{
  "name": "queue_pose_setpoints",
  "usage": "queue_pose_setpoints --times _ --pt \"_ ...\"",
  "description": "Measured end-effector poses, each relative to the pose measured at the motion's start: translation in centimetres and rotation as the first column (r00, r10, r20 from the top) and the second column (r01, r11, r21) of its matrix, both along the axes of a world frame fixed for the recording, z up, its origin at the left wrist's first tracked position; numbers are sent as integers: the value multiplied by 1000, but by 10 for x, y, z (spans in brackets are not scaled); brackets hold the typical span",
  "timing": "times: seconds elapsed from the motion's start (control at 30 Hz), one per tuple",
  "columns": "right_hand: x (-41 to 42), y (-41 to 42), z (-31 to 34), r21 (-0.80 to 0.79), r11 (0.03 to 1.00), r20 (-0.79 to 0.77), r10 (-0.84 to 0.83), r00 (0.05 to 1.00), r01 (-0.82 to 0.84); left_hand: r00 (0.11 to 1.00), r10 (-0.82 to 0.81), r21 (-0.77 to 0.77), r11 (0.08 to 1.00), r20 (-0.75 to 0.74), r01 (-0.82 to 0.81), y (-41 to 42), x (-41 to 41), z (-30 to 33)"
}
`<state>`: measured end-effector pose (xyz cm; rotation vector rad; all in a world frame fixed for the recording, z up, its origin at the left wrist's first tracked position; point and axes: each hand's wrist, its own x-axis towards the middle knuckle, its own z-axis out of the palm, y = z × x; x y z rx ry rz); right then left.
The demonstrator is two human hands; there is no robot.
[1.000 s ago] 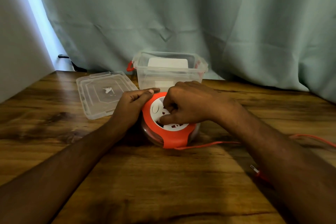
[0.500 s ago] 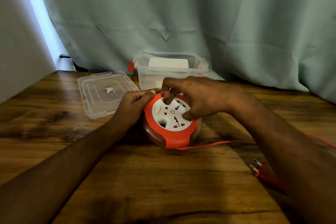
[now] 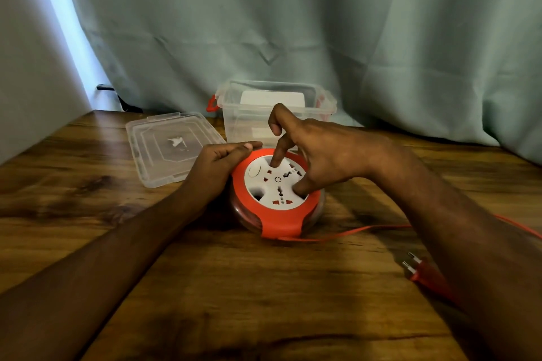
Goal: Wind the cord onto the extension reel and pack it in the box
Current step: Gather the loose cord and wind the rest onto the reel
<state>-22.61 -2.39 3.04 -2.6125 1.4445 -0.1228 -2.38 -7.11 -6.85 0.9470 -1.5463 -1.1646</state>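
The round extension reel (image 3: pixel 280 226) has an orange rim and a white socket face (image 3: pixel 265 184), and it lies flat on the wooden table. My left hand (image 3: pixel 218 163) grips its left rim, thumb lying along the top edge. My right hand (image 3: pixel 321 149) reaches over the face, one fingertip pushed into a recess at the top and the thumb pressed at the lower right; the index finger is lifted. The orange cord (image 3: pixel 352 233) runs out from the reel's front to the right. Its plug (image 3: pixel 421 271) lies beside my right forearm.
The clear plastic box (image 3: pixel 243 123) with red latches stands open just behind the reel, with a white object (image 3: pixel 272 98) inside it. Its clear lid (image 3: pixel 164 152) lies flat to the left. A green curtain hangs behind the table, and a wall is at the left.
My right hand has swung round the white face from the front to the back and right, opening out. The plug has slid closer to the reel. The left hand stays put.
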Motion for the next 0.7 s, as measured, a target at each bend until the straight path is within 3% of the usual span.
queue_pose_setpoints --times 0.3,0.57,0.7 --pt "-1 0 -1 101 995 61 -23 998 16 997 -21 -1 1000 72 21 3 -1 1" --pt "14 6 -9 -63 996 -108 -74 991 68 998 -21 21 1000 51 20 7 -1 4" --pt "21 9 -7 -60 996 -166 -79 983 70 998 -18 29 999 66 16 8 -1 6"
